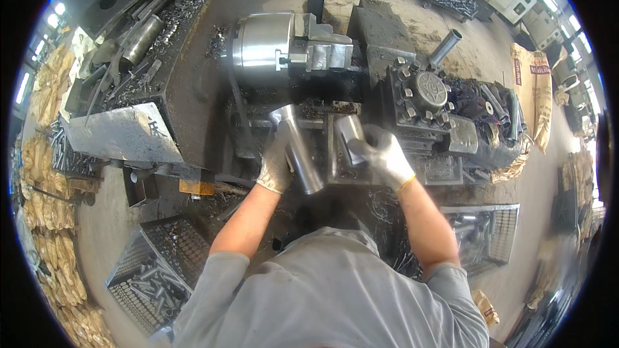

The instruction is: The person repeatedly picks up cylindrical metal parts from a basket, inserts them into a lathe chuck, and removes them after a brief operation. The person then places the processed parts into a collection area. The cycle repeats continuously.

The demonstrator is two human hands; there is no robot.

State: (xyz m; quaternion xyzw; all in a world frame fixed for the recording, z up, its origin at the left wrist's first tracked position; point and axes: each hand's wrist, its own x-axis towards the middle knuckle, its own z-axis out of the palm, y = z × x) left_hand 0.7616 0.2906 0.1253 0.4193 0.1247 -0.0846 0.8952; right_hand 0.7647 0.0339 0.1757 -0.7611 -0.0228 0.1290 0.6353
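While wire baskets (151,264) hold small metal tubes, the gloved left hand (276,164) grips a steel tube (298,148). Its long axis runs toward the lathe chuck (261,42). The right hand (382,154) clasps a shorter tube (348,134).

A long grey metal tube (298,148) is lying left of a short grey metal tube (349,136), both sitting below the round steel lathe chuck (261,45).

A: Lighting? 
B: Daylight, bright at both edges; windows (39,38) blown out. Glare on the chuck (261,42). 
A: Quality? 
B: Fisheye bending at rim, black corners; centre sharp, lower right edge blurred, shadowed.
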